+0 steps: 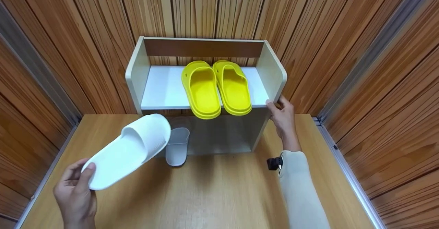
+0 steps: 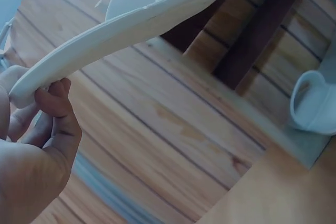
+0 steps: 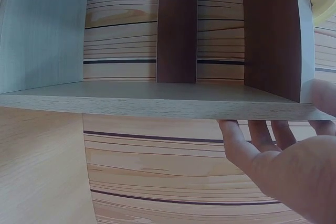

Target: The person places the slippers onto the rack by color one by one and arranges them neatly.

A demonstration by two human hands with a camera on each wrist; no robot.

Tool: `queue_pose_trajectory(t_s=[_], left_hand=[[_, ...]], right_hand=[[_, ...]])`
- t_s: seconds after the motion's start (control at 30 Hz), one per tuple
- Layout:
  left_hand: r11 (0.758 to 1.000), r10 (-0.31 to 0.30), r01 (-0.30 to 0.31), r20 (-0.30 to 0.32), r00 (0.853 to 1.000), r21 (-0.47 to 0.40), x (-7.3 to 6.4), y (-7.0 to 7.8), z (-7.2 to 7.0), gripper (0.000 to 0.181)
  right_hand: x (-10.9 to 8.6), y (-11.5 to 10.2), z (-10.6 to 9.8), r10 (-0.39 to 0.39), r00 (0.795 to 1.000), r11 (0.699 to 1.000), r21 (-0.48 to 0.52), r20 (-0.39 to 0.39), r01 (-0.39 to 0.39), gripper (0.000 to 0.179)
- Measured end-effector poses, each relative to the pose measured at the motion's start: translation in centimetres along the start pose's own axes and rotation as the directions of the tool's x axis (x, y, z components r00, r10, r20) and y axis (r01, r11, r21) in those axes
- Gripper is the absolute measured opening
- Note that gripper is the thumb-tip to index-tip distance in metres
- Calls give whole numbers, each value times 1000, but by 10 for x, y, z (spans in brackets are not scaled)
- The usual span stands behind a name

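Observation:
My left hand (image 1: 75,194) pinches a white slide slipper (image 1: 116,157) by its heel end, thumb on top and fingers beneath. Its toe points up and to the right, in front of the left side of a small shoe rack (image 1: 275,76). The left wrist view shows the slipper (image 2: 115,43) side-on, raised in the air. My right hand (image 1: 284,119) grips the rack's right side panel, thumb at the top shelf's front edge. In the right wrist view its fingers (image 3: 239,145) lie along the panel's outer face.
A pair of yellow clogs, one left (image 1: 205,92) and one right (image 1: 236,88), sits on the upper shelf, heels over the front edge. Another white slipper (image 1: 177,148) lies on the lower level at left. Wood-panelled walls (image 1: 195,9) surround the wooden floor (image 1: 205,194).

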State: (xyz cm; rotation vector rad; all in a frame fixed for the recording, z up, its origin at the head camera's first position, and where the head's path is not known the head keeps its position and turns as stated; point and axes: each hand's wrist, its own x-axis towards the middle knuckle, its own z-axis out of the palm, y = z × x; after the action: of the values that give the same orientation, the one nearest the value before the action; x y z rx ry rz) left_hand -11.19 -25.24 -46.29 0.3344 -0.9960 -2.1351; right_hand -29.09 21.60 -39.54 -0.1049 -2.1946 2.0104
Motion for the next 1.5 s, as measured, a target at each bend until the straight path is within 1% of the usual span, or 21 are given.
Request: queue_pose_trajectory(t_s=[0.07, 0.2, 0.4, 0.6, 0.77, 0.83, 1.03, 1.2, 1.27, 1.3, 1.5], left_hand=[[998, -42, 42, -10, 999, 47, -2, -4, 3, 13], [990, -103, 104, -20, 994, 91, -7, -13, 9, 12], [985, -145, 146, -18, 989, 94, -13, -25, 17, 14], [972, -206, 212, -63, 977, 104, -17, -38, 22, 13], [966, -220, 225, -47, 974, 127, -20, -49, 24, 15], [957, -237, 241, -46, 971, 164, -22, -52, 25, 18], [903, -324, 333, -77, 943, 271, -27, -65, 27, 19], [848, -388, 386, -70, 919, 364, -32, -77, 30, 22], [825, -421, 409, -60, 905, 389, -34, -81, 31, 25], [819, -434, 419, -55, 899, 391, -34, -83, 32, 27], [772, -529, 496, -30, 848, 397, -36, -91, 36, 32]], right_hand=[[-1, 1, 0, 10, 1000, 1000, -3, -4, -10, 62], [-1, 2, 0, 11, 1000, 1000, -14, -2, -11, 62], [-1, 0, 1, 17, 1000, 1000, -16, -7, -17, 62], [0, -3, 1, 15, 1000, 1000, -14, -2, -15, 62], [-1, 0, 1, -32, 999, 999, 28, 12, 32, 60], [0, 1, 1, -44, 999, 999, 31, 17, 44, 60], [1, 0, 1, -15, 1000, 1000, -13, 3, 15, 60], [0, -1, 2, 5, 1000, 1000, -22, 0, -5, 62], [-1, -1, 2, 13, 1000, 1000, -23, 0, -13, 63], [-1, -1, 2, 15, 1000, 1000, -23, 0, -15, 63], [-2, -2, 2, 33, 999, 999, -31, -12, -34, 63]])
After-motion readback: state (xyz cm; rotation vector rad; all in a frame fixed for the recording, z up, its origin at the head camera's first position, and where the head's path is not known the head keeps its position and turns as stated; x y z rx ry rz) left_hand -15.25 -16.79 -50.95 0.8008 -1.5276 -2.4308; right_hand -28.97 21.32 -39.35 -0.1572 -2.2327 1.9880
